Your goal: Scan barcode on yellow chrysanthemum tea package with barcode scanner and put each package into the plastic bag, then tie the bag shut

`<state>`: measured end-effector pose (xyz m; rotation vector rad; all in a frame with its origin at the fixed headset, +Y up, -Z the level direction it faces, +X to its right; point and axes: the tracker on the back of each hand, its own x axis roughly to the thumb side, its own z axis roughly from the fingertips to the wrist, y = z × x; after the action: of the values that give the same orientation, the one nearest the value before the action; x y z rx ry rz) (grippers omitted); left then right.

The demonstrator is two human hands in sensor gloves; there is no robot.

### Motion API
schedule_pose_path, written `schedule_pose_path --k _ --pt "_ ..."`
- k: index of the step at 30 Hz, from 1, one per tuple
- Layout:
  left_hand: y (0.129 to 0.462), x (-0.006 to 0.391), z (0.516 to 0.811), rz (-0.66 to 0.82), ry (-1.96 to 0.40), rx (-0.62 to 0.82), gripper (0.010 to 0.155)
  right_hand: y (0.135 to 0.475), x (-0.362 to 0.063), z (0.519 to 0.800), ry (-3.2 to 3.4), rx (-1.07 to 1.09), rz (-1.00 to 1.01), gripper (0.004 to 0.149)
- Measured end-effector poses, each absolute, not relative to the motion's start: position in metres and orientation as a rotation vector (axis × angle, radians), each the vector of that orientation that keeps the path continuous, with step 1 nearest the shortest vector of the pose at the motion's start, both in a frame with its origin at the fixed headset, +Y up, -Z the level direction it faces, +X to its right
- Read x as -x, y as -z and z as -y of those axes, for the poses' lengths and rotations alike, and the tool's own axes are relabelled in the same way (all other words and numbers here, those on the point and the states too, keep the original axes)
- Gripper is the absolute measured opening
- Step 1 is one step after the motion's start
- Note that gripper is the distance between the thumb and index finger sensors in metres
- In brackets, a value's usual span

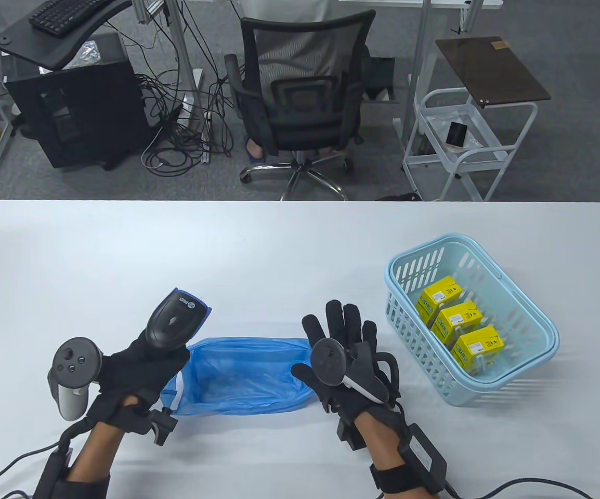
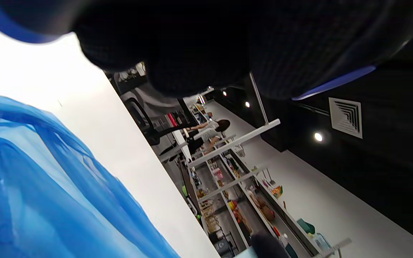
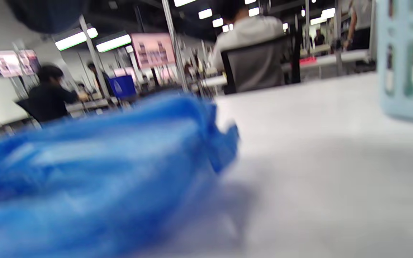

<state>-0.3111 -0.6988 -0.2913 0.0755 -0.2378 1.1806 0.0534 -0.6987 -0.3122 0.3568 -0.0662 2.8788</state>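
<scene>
My left hand [image 1: 139,364] grips the handle of a black barcode scanner [image 1: 175,317] with a blue front rim, its head lifted above the table's left half. A blue plastic bag [image 1: 243,377] lies flat and open between my hands, and fills the lower left of both wrist views [image 2: 41,186] [image 3: 95,186]. My right hand [image 1: 341,338] hovers with straight, spread fingers over the bag's right end and holds nothing. Three yellow chrysanthemum tea packages [image 1: 458,318] lie in a row inside a light blue basket [image 1: 534,325] on the right.
The white table [image 1: 279,244] stretches wide behind the bag. The basket's slotted wall [image 3: 407,61] shows at the right edge of the right wrist view. An office chair [image 1: 300,99] and a white cart [image 1: 461,140] stand beyond the far edge.
</scene>
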Motion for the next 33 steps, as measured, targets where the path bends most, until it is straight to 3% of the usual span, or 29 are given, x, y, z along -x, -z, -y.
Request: schedule_pose_path --k 6,8,10,13,15,16,23,33 --pt "0.294 0.309 0.703 0.264 -1.198 -0.033 0.067 0.335 -0.088 0.604 -2.859 -0.069 0.401 0.084" --pt "0.295 0.308 0.704 0.267 -1.193 -0.024 0.067 0.360 -0.118 0.577 -2.844 0.148 0.390 0.083" --pt "0.296 0.308 0.705 0.270 -1.192 -0.013 0.067 0.384 -0.146 0.568 -2.880 0.344 0.249 0.083" --pt "0.297 0.307 0.706 0.276 -1.184 0.009 0.067 0.414 -0.175 0.580 -3.072 0.595 -0.097 0.085" --pt "0.298 0.306 0.706 0.287 -1.136 0.023 0.067 0.427 -0.187 0.598 -3.174 0.627 -0.478 0.082" --pt "0.298 0.305 0.707 0.290 -1.132 0.028 0.067 0.431 -0.190 0.604 -3.152 0.627 -0.554 0.081" --pt "0.297 0.307 0.708 0.318 -1.205 0.089 0.067 0.470 -0.214 0.625 -3.060 0.615 -0.748 0.086" --pt "0.296 0.310 0.709 0.311 -1.221 0.107 0.067 0.485 -0.224 0.641 -3.066 0.610 -1.014 0.081"
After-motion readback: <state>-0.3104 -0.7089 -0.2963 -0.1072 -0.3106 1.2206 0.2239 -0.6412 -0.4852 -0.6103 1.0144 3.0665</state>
